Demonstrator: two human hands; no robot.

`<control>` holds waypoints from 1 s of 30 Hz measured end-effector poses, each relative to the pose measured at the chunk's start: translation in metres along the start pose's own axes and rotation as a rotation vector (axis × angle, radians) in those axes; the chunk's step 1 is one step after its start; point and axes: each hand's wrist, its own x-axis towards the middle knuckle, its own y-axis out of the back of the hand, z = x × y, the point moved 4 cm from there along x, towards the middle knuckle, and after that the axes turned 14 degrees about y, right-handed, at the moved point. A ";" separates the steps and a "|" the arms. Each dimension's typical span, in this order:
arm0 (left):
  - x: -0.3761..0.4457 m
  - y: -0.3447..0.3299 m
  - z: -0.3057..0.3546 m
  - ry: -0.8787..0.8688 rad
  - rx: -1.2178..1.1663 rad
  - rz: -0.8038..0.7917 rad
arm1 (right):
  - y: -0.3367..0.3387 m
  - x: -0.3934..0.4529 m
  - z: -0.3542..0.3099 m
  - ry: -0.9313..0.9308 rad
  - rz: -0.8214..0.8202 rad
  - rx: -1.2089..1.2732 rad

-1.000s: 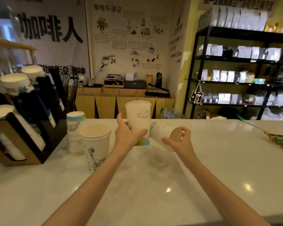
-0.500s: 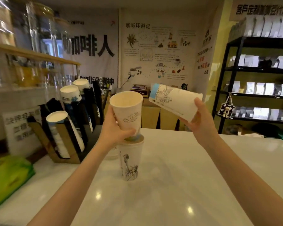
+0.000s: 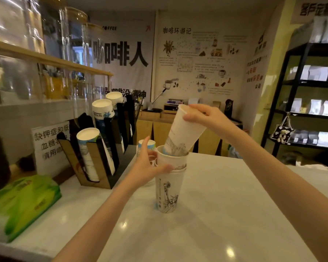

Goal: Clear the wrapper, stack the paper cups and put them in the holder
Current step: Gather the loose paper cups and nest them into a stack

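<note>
A white paper cup with a black drawing (image 3: 168, 193) stands on the white counter (image 3: 225, 214). A second cup (image 3: 171, 160) sits nested in it, and my left hand (image 3: 147, 165) grips that cup's side. My right hand (image 3: 204, 115) holds a third cup (image 3: 184, 133) by its rim, tilted, with its base inside the nested cup's mouth. Another cup with a blue band (image 3: 143, 146) stands behind my left hand. The black and brown cup holder (image 3: 100, 163) at the left holds stacks of cups lying slanted. No wrapper shows.
A green packet (image 3: 23, 203) lies at the counter's left front. A white sign with Chinese text (image 3: 49, 146) leans beside the holder. Glass jars stand on a wooden shelf (image 3: 45, 59) above. Black shelves (image 3: 311, 103) with white bags fill the right background.
My left hand set its cup into the standing cup. My right hand turned its sideways cup upright and brought it down into the stack's mouth. The view swung left.
</note>
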 end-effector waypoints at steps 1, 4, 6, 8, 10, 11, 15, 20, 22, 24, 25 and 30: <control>0.000 0.000 -0.001 0.005 0.000 0.002 | -0.010 0.001 0.002 -0.018 -0.068 -0.048; -0.002 0.001 -0.004 0.012 0.001 -0.009 | -0.041 -0.005 0.009 -0.040 -0.245 -0.157; -0.003 0.000 -0.006 0.011 0.017 -0.023 | -0.057 -0.011 0.014 -0.039 -0.324 -0.204; -0.005 -0.001 -0.007 0.006 0.021 -0.032 | -0.070 -0.018 0.018 -0.044 -0.377 -0.220; -0.005 -0.001 -0.007 0.006 0.014 -0.036 | -0.081 -0.024 0.023 -0.057 -0.398 -0.209; -0.005 -0.001 -0.007 0.008 0.013 -0.034 | -0.085 -0.027 0.026 -0.069 -0.396 -0.189; -0.007 -0.002 -0.007 0.003 0.018 -0.026 | -0.095 -0.036 0.034 -0.092 -0.367 -0.082; -0.012 -0.001 -0.002 -0.078 0.210 0.076 | -0.080 -0.041 0.045 -0.160 -0.328 0.157; -0.016 0.001 0.001 -0.168 0.325 0.143 | -0.073 -0.055 0.055 -0.177 -0.287 0.312; -0.022 0.000 0.005 -0.271 0.391 0.157 | -0.077 -0.075 0.068 -0.195 -0.280 0.433; -0.024 -0.001 0.006 -0.314 0.407 0.153 | -0.085 -0.085 0.077 -0.213 -0.292 0.458; -0.033 -0.013 0.014 -0.384 0.509 0.158 | -0.141 -0.117 0.098 -0.316 -0.325 0.413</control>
